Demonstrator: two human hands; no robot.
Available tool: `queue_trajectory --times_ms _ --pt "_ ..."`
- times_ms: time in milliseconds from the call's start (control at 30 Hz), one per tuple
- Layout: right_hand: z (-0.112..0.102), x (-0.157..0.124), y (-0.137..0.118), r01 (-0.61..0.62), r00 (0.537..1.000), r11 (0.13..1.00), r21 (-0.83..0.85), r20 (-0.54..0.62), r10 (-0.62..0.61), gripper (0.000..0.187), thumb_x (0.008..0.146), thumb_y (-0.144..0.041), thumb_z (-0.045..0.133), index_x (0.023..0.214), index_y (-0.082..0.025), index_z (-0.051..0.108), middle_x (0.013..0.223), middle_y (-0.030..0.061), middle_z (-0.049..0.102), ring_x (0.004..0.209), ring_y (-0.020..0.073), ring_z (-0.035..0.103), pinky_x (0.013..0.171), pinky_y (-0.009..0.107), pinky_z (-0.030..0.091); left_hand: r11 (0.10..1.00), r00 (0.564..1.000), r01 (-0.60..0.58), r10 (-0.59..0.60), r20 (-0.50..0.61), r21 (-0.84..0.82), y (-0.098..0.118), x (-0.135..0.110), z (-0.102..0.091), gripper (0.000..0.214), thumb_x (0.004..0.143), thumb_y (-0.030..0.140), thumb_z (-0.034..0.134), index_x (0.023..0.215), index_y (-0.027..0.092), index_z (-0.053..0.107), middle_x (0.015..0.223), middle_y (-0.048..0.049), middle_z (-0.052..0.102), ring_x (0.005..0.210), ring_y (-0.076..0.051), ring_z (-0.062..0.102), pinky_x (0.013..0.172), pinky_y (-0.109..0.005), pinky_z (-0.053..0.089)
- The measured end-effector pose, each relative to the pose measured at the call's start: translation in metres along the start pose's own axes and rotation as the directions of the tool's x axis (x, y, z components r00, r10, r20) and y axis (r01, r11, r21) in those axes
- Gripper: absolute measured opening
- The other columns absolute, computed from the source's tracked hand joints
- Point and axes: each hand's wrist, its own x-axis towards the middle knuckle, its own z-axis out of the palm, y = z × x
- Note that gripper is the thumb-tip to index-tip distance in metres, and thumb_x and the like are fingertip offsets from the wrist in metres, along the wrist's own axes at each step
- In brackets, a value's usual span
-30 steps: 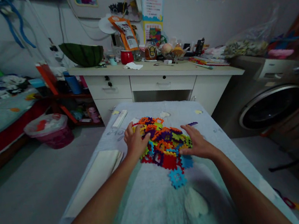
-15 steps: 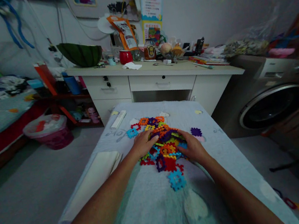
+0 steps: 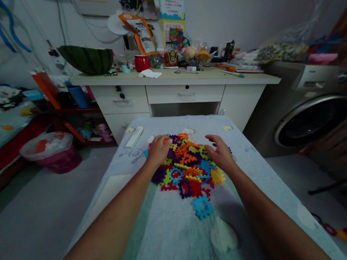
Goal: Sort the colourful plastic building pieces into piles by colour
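Observation:
A loose heap of colourful plastic interlocking pieces (image 3: 187, 159) with toothed edges lies on the cloth-covered table (image 3: 166, 243). My left hand (image 3: 159, 150) reaches over the heap's upper left side, fingers stretched out and partly covering pieces there. On the opposite side, my right hand (image 3: 220, 153) has its fingers apart and curved, with nothing visible in them. A light blue square piece (image 3: 202, 207) lies flat at the near end of the heap. Close to my right wrist is a yellow piece (image 3: 217, 176). Behind my right fingers, a purple piece is mostly hidden.
A white remote-like object (image 3: 134, 137) lies on the table's far left. Beyond stands a white desk (image 3: 187, 96) crowded with items, including a watermelon-patterned bowl (image 3: 87, 60). A washing machine (image 3: 311, 110) is at right, a pink bin (image 3: 52, 153) on the floor at left.
My hands have moved apart, the left one up and leftward over the heap's edge. The piled pieces have spread wider and flatter. The view has shifted slightly.

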Motion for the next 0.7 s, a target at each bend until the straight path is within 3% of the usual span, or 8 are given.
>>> queue_trajectory --times_ms 100,200,333,533,700 --pt "-0.02 -0.006 0.027 -0.129 0.991 0.96 -0.25 -0.061 0.117 0.041 0.083 -0.037 0.054 0.115 -0.012 0.06 0.118 0.0175 0.062 0.114 0.0298 0.055 0.103 0.048 0.039 0.985 0.99 0.14 -0.143 0.023 0.1 -0.014 0.019 -0.002 0.048 0.091 0.051 0.039 0.126 0.023 0.057 0.136 -0.0111 0.052 0.132 -0.029 0.042 0.109 -0.047 0.033" --pt "-0.026 -0.019 0.047 -0.304 0.952 0.853 -0.425 -0.097 0.291 0.052 0.086 -0.045 0.052 0.123 -0.01 0.057 0.122 0.021 0.06 0.118 0.033 0.053 0.103 0.049 0.036 0.951 0.963 0.244 -0.26 0.065 0.188 -0.023 0.031 0.001 0.059 0.088 0.059 0.04 0.135 0.025 0.051 0.146 -0.0158 0.043 0.136 -0.039 0.034 0.105 -0.06 0.03" --pt "-0.016 -0.035 0.054 -0.304 0.935 0.809 -0.502 0.004 0.354 0.055 0.089 -0.051 0.048 0.128 -0.013 0.055 0.125 0.0195 0.059 0.12 0.0332 0.052 0.102 0.049 0.036 0.945 0.951 0.222 -0.264 0.16 0.24 -0.022 0.033 0.01 0.06 0.087 0.062 0.038 0.134 0.029 0.053 0.148 -0.0126 0.043 0.137 -0.038 0.035 0.105 -0.058 0.031" --pt "0.0 -0.036 0.044 -0.135 0.968 0.941 -0.311 0.163 0.193 0.047 0.092 -0.044 0.043 0.128 -0.016 0.054 0.126 0.0158 0.061 0.119 0.0289 0.055 0.104 0.047 0.037 0.98 0.948 0.05 -0.108 0.301 0.194 -0.002 0.02 0.011 0.048 0.087 0.058 0.044 0.122 0.033 0.062 0.131 -0.0023 0.061 0.124 -0.027 0.051 0.102 -0.04 0.039" --pt "0.009 -0.035 0.029 -0.036 0.979 0.999 -0.026 0.201 0.041 0.044 0.092 -0.041 0.043 0.128 -0.018 0.052 0.126 0.0129 0.059 0.118 0.0254 0.054 0.105 0.045 0.038 0.988 0.94 -0.02 -0.032 0.339 0.15 0.012 -0.004 0.001 0.039 0.088 0.053 0.045 0.114 0.034 0.066 0.132 -0.0002 0.06 0.131 -0.03 0.043 0.107 -0.05 0.032"
